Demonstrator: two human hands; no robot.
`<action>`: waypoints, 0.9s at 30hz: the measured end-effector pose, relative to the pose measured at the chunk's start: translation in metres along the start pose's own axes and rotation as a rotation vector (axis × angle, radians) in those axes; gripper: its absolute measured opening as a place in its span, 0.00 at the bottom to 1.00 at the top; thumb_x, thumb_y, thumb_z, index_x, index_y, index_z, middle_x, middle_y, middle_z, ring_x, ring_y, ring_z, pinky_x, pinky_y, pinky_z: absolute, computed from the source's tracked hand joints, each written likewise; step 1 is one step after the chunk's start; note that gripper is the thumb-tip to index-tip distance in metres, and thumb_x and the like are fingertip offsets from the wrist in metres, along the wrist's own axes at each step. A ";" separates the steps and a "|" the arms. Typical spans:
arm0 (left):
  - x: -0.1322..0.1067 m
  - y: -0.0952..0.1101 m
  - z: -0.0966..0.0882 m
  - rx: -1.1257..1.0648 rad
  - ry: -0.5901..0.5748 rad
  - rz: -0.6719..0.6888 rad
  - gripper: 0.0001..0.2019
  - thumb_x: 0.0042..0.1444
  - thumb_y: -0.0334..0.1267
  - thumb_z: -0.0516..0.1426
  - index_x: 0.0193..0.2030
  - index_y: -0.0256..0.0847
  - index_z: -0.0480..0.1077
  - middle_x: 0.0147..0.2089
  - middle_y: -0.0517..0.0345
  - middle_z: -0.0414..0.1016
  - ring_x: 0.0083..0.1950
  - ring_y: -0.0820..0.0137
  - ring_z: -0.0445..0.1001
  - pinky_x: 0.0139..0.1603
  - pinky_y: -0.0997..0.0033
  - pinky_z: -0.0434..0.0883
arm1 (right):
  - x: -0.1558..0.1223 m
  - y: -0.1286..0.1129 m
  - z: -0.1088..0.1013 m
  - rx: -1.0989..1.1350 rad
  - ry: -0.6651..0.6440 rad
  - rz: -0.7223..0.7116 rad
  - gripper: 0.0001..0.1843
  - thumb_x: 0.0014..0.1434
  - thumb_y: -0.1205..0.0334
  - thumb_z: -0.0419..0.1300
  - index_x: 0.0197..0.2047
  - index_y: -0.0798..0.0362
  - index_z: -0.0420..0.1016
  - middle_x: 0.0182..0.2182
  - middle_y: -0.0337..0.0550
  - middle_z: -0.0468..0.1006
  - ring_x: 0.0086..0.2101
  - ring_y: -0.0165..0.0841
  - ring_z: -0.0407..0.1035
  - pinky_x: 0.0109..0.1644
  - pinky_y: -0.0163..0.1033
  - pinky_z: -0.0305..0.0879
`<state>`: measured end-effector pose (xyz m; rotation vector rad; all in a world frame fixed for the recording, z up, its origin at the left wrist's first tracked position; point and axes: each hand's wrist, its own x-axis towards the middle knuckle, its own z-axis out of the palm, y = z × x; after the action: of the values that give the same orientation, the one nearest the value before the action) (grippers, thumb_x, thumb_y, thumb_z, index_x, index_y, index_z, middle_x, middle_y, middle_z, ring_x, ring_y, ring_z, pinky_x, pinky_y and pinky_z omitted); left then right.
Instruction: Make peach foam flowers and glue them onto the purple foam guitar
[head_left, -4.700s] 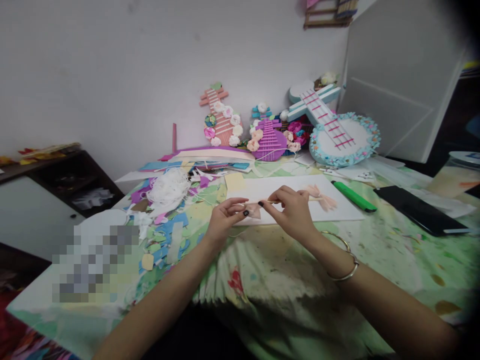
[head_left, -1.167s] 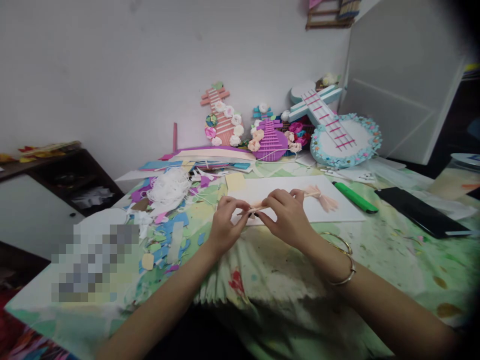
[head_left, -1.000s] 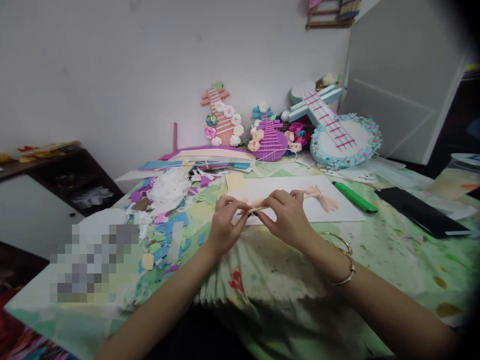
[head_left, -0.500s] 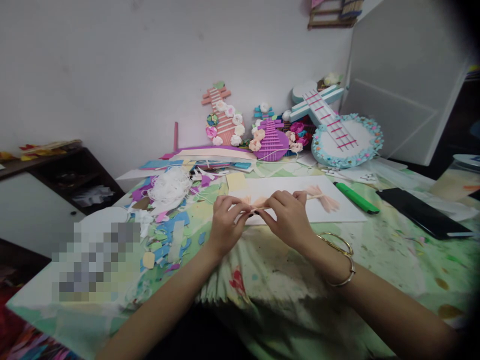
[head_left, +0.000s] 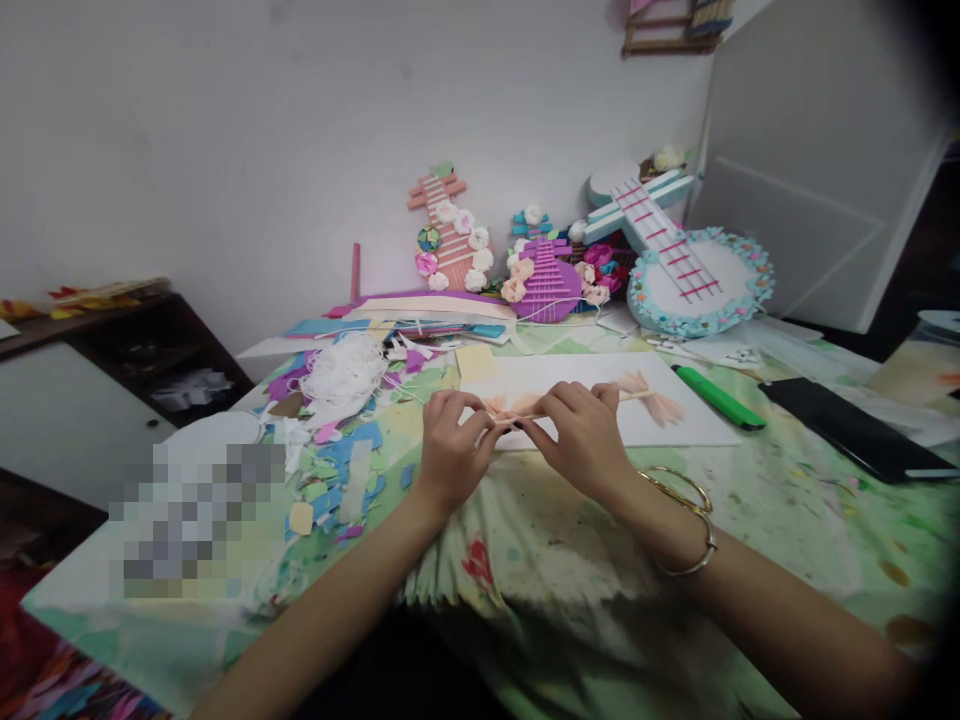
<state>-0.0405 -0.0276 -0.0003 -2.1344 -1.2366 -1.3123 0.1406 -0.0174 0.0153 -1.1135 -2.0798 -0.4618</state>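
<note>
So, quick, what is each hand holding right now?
Left hand: closed, fingertips pinching the peach paper piece on a thin stick.
Right hand: closed, pinching the same thin stick.

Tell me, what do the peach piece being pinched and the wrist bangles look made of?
The peach piece looks like thin matte crepe or tissue paper: pleated, with fanned ends. The bangles look like polished metal: thin golden rings with glints.

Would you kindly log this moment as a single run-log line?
left hand: pinching peach paper piece | right hand: pinching same piece | on table: white sheet
</note>
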 end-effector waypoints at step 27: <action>-0.002 0.006 0.003 -0.109 -0.126 -0.009 0.06 0.57 0.31 0.53 0.37 0.41 0.71 0.49 0.49 0.70 0.52 0.60 0.62 0.54 0.52 0.62 | -0.001 0.001 -0.001 0.033 -0.003 -0.047 0.12 0.61 0.56 0.54 0.30 0.54 0.70 0.29 0.42 0.72 0.33 0.34 0.61 0.43 0.44 0.42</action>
<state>-0.0344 -0.0294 -0.0027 -2.3220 -1.2505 -1.2940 0.1421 -0.0183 0.0156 -1.0484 -2.1132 -0.4468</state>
